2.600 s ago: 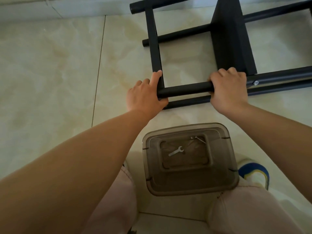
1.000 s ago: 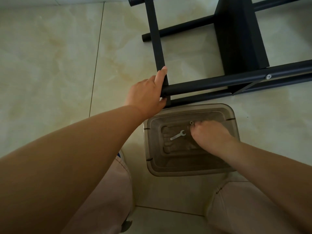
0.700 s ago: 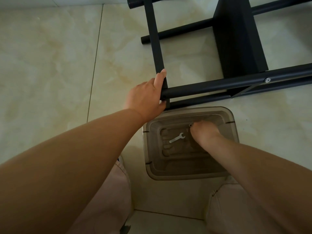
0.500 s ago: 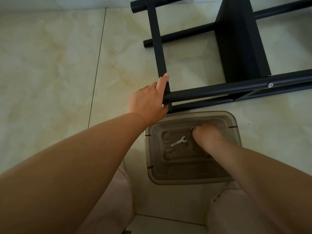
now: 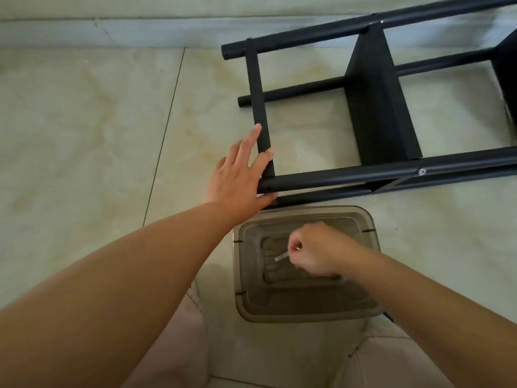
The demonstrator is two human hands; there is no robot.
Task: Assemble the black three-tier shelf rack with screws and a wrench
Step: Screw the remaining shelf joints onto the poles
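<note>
The wrench, pinched by the right hand over the bin, could be dropped, while the rack is steadied by the flat left hand.

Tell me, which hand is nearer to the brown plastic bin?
Right. The right hand is over the bin, pinching a small metal piece. The left hand rests on the black rack beyond it.

Count, this frame. You have one black rack lying on its side; four long tubes visible, one crossbar at the near end, two shelf panels in view (second cut off at the frame edge). Three screw heads show on the tubes. One translucent bin. One wrench. Two hands: left hand, right hand.
</note>
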